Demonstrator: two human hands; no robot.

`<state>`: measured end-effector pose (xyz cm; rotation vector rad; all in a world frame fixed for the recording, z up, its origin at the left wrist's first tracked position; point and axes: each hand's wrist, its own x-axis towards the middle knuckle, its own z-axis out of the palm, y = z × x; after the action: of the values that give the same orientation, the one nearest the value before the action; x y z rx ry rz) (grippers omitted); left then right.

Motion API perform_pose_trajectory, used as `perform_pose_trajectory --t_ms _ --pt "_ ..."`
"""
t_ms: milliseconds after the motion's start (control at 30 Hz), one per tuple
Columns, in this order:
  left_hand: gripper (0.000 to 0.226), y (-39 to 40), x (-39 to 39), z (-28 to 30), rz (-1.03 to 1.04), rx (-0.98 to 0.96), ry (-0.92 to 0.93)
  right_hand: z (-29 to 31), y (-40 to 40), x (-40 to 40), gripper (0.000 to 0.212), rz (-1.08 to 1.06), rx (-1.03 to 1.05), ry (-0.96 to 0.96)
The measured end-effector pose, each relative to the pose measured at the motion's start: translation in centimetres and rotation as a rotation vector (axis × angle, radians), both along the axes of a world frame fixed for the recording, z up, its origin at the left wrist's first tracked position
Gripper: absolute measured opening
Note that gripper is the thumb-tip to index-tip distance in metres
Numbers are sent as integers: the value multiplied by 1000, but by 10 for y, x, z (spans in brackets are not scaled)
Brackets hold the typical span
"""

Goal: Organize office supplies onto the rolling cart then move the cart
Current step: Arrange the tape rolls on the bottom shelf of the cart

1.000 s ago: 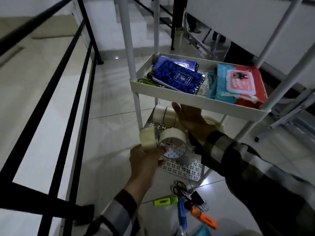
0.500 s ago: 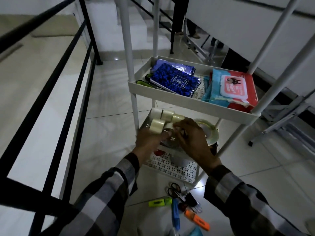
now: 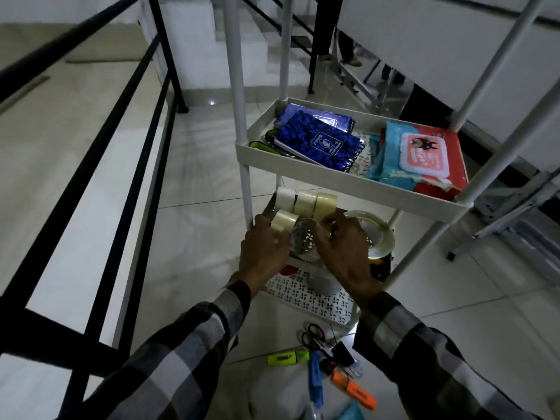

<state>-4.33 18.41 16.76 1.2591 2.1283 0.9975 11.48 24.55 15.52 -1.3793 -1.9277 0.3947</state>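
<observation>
Your white rolling cart point(image 3: 339, 177) stands on the tiled floor point(image 3: 197, 183). Its upper shelf carries 2 blue spiral notebooks point(image 3: 318, 144) and wet-wipe packs point(image 3: 424, 156). The shelf below carries tape rolls point(image 3: 306, 203). On the floor just beside the cart lie scissors point(image 3: 313, 334), a yellow highlighter point(image 3: 288, 358) and an orange highlighter point(image 3: 354, 389).

head view, single camera: looks forward-down, close over cart point(image 3: 348, 180) shelves.

My right hand point(image 3: 345, 247) hides part of the clear tape roll point(image 3: 304, 239); my fingertips blur; the blue pen point(image 3: 316, 378) runs off the bottom edge.
</observation>
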Motion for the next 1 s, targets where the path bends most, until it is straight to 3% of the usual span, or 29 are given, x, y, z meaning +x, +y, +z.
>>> perform_pose_trajectory --t_ms 100,200,367,767,1000 --pt "38 -3 0 2 -42 38 21 -3 1 0 27 -36 -107 31" --pt "48 -5 -2 2 -104 84 88 -7 -1 3 28 -23 -163 -94" --pt "64 -6 -3 -2 -133 102 223 4 -22 0 51 113 -82 -153" --pt "55 -6 -3 1 -93 156 285 -1 -14 -11 23 47 -220 -305" --pt "61 -5 -9 0 -111 126 292 -14 -6 -6 25 93 -170 -356"
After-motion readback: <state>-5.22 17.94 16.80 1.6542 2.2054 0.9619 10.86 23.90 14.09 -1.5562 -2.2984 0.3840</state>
